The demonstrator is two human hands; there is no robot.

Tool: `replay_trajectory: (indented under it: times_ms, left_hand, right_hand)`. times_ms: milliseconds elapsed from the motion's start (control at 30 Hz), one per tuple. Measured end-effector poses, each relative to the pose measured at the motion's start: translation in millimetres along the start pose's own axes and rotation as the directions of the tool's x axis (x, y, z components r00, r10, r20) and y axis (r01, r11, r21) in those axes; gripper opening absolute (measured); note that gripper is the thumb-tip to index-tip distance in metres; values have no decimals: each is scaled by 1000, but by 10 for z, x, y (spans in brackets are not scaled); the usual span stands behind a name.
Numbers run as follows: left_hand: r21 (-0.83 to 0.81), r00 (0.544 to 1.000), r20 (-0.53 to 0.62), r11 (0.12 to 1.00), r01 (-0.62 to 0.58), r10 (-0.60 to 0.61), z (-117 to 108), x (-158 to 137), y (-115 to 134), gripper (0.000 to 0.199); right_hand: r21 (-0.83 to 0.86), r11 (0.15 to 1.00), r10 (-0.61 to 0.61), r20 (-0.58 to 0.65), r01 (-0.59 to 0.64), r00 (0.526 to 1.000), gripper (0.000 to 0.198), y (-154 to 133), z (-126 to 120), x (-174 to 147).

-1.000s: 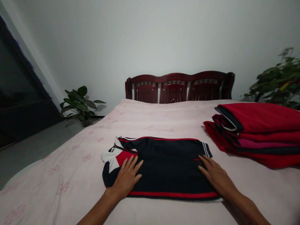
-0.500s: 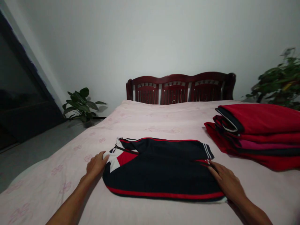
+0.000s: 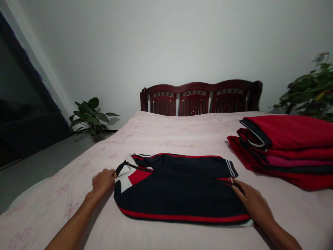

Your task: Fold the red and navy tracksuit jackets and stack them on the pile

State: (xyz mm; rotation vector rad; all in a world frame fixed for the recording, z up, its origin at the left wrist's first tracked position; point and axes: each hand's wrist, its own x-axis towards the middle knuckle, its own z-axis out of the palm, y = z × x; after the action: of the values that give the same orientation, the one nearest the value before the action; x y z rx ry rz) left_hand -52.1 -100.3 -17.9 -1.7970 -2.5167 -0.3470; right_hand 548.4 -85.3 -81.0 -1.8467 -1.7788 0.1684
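A navy jacket (image 3: pixel 182 191) with red piping, a white and red collar end and a short zip lies folded flat on the bed. My left hand (image 3: pixel 104 181) is closed at its left end, pinching the edge of the collar. At the opposite end, my right hand (image 3: pixel 251 199) rests on the jacket's right edge, just below the striped cuff (image 3: pixel 230 168). The right thumb lies on top of the cloth and the other fingers are partly hidden, so its grip is unclear.
A stack of folded red and dark clothes (image 3: pixel 293 152) stands on the right of the bed. Behind are a pink flowered bedsheet (image 3: pixel 177 133) and a dark wooden headboard (image 3: pixel 200 99). Potted plants (image 3: pixel 90 118) stand to the left and right of the bed.
My left hand has shifted slightly left and its fingers have closed on the collar, drawing that edge outward. My right hand has barely moved.
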Motion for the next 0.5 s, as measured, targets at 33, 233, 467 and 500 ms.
replay_trajectory:
  times_ms: [33, 233, 467, 500]
  left_hand:
    - [14, 1000, -13, 1000, -25, 25, -9, 6, 119, 24]
    - [-202, 863, -106, 840, -504, 493, 68, -517, 1470, 40]
    - [-713, 720, 95, 551, -433, 688, 370, -976, 2862, 63]
    - [-735, 715, 128, 550, -396, 687, 434, -961, 2975, 65]
  right_hand:
    - [3, 999, 34, 7, -34, 999, 52, -6, 9, 6]
    - [97, 990, 98, 66, -105, 993, 60, -115, -27, 72]
    - [441, 741, 326, 423, -507, 845, 57, -280, -468, 224]
    - [486, 645, 310, 540, -591, 783, 53, -286, -530, 241]
